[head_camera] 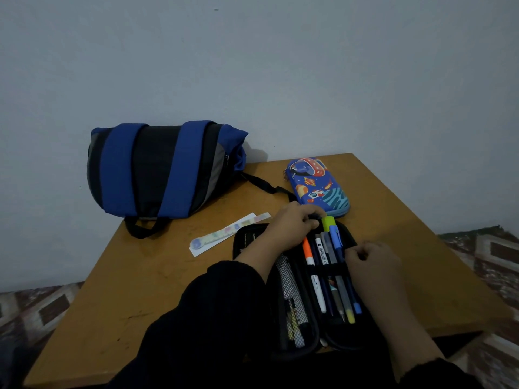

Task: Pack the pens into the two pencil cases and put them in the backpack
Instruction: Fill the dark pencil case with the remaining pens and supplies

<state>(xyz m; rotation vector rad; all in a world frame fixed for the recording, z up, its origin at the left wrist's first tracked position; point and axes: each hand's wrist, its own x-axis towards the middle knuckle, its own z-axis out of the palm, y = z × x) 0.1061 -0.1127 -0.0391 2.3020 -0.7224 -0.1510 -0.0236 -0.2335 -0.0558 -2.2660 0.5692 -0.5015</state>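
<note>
A black pencil case [331,329] lies open on the wooden table in front of me. Several pens [325,265] sit side by side under its elastic band. My left hand [289,226] rests on the case's far edge, fingers curled at the top of a green-capped marker [328,223]. My right hand [370,265] grips the case's right rim with bent fingers. A blue space-themed pencil case [317,186] lies shut just beyond. A blue and black backpack [157,169] lies at the table's far left, against the wall.
A pastel ruler [224,234] on a white paper strip lies left of the black case. The backpack's black strap [266,186] trails toward the blue case. The table [134,290] stands against a grey wall, patterned floor on both sides.
</note>
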